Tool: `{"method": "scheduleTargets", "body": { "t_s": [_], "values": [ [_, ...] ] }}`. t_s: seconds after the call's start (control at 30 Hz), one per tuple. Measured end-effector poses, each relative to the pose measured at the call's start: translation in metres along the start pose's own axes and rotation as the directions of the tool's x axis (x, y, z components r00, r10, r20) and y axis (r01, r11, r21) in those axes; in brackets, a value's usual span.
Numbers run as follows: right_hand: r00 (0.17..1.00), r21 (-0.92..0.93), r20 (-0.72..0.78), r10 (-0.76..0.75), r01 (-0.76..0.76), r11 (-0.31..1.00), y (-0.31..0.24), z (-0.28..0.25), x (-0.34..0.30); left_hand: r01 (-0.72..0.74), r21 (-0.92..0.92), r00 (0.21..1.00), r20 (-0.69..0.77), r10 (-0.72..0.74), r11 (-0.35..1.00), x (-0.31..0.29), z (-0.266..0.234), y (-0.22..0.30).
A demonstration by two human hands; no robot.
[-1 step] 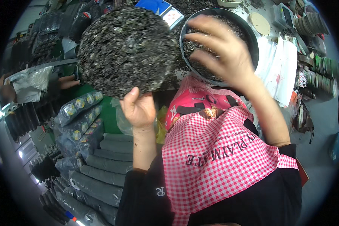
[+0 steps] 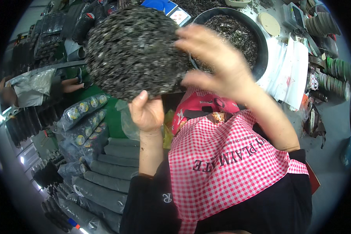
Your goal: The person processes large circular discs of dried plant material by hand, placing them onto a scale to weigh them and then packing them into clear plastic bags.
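My left hand (image 2: pixel 146 113) grips the lower rim of a big round disc of pressed dark flaky material (image 2: pixel 134 52) and holds it up on edge in front of me. Blurred by motion, my right hand (image 2: pixel 218 64) has its fingers spread and touches the disc's right edge. Behind that hand stands a wide black basin (image 2: pixel 261 46) filled with the same loose dark flakes. I wear a pink checked apron (image 2: pixel 230 171) over dark sleeves.
Rolls of stacked dark discs in clear bags (image 2: pixel 101 171) lie at lower left. A pink bag (image 2: pixel 201 107) sits below the basin. White sheets (image 2: pixel 290 74) and stacked round lids (image 2: pixel 335 78) are at right. Another person's hand (image 2: pixel 72 84) reaches in at left.
My right hand has shifted slightly left, from over the basin toward the disc's right edge. The disc and my left hand have stayed in place.
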State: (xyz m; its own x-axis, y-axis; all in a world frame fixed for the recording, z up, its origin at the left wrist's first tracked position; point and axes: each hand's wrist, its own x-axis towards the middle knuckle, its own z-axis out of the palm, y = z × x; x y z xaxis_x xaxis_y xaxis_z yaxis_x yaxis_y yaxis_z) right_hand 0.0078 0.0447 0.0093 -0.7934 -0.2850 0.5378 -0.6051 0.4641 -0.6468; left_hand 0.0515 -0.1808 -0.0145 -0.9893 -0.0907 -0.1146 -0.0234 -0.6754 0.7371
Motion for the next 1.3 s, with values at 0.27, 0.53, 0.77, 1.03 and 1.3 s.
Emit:
{"method": "scheduleTargets", "body": {
  "t_s": [0.27, 0.53, 0.77, 1.03, 1.3],
  "values": [
    [0.999, 0.149, 0.007, -0.051, 0.049, 0.988, -0.027, 0.045, -0.010, 0.016, 0.277, 0.984, 0.164, -0.064, 0.961, -0.016, -0.024, -0.013],
    [0.939, 0.183, -0.305, 0.159, -0.106, 0.977, -0.015, 0.007, -0.017, -0.131, 0.464, 0.962, -0.154, 0.226, 0.876, -0.016, -0.015, -0.002],
    [0.876, -0.513, -0.322, 0.360, -0.481, 0.711, 0.027, -0.047, -0.085, -0.198, 0.267, 0.942, -0.213, 0.258, 0.943, -0.013, -0.008, 0.012],
    [0.759, 0.220, -0.416, 0.501, -0.451, 0.865, 0.056, -0.060, -0.092, -0.789, 0.541, 0.613, 0.728, -0.308, -0.291, 0.015, 0.069, -0.035],
    [0.763, 0.358, -0.309, 0.568, -0.460, 0.813, 0.070, -0.047, -0.092, -0.494, 0.867, 0.867, 0.487, -0.101, -0.059, 0.039, 0.035, -0.064]
  ]
}}
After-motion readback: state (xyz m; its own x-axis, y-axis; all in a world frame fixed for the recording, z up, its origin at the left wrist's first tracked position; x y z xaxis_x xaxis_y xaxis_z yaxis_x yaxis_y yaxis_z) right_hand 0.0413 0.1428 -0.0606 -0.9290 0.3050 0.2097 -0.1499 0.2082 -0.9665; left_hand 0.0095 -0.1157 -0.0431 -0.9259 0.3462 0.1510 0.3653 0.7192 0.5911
